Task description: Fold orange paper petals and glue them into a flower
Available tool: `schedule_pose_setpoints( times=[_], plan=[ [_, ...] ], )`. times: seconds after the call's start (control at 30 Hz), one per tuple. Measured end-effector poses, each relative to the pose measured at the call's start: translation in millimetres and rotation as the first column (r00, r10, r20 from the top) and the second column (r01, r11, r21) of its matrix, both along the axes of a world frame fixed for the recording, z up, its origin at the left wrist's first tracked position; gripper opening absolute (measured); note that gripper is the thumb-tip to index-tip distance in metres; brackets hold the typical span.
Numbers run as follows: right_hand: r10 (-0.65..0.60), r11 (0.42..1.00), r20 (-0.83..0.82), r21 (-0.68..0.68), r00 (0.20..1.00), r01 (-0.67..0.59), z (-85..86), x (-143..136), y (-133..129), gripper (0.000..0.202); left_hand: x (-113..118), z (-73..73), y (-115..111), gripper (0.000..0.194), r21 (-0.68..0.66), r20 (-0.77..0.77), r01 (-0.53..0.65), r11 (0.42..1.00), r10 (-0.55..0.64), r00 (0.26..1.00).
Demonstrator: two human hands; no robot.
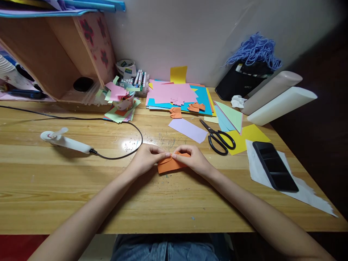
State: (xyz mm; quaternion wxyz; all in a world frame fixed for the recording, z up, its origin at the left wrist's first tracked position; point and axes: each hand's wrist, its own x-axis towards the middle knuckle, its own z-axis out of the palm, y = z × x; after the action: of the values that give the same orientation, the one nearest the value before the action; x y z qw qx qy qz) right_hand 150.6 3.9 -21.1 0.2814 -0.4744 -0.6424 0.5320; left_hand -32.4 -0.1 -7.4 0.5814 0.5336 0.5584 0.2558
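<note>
A folded piece of orange paper (172, 166) is held between my two hands, just above or on the wooden table (130, 203). My left hand (148, 157) pinches its upper left edge with thumb and fingers. My right hand (191, 157) pinches the same edge a little to the right, and both thumbs almost meet at the middle. Fingers partly cover the paper's top. Beyond the hands lie a lilac paper strip (188, 130) and two small folded orange paper pieces, one of them an orange paper shape (176, 112).
Black-handled scissors (217, 137) lie right of the hands, near yellow paper (251, 136) and a phone (275, 166). A white glue gun (66, 142) with a black cord lies left. Behind are stacked coloured papers (170, 93), a cup of scraps (125, 103) and markers (140, 79).
</note>
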Motion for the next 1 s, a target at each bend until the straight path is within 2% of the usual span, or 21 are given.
schedule_pose_setpoints(
  times=[0.23, 0.4, 0.63, 0.83, 1.0],
  plan=[
    [0.021, 1.000, -0.003, -0.013, 1.000, -0.021, -2.5, 3.0, 0.0, 0.021, -10.6, -5.5, 3.5, 0.025, -0.151, 0.180, 0.134, 0.979, -0.106, 0.978],
    [0.037, 0.999, -0.001, -0.002, 0.999, -0.037, -1.3, 3.6, -0.6, 0.020, -10.9, -7.5, 3.6, 0.023, -0.097, 0.137, 0.123, 0.988, -0.109, 0.985],
    [0.044, 0.999, -0.010, 0.004, 0.999, -0.044, -0.4, 2.7, 0.0, 0.019, -7.2, -2.4, 1.8, 0.028, -0.008, 0.070, 0.122, 0.993, -0.121, 0.990],
    [0.059, 0.998, -0.090, -0.016, 0.994, -0.060, -0.8, 4.0, 0.1, 0.017, -6.4, -0.4, 1.8, 0.029, 0.014, 0.108, 0.178, 0.984, -0.178, 0.978],
    [0.026, 0.999, -0.128, -0.017, 0.991, -0.029, -2.0, 5.7, 1.4, 0.016, -6.6, 0.9, 0.7, 0.025, 0.088, 0.117, 0.195, 0.977, -0.205, 0.972]
  ],
)
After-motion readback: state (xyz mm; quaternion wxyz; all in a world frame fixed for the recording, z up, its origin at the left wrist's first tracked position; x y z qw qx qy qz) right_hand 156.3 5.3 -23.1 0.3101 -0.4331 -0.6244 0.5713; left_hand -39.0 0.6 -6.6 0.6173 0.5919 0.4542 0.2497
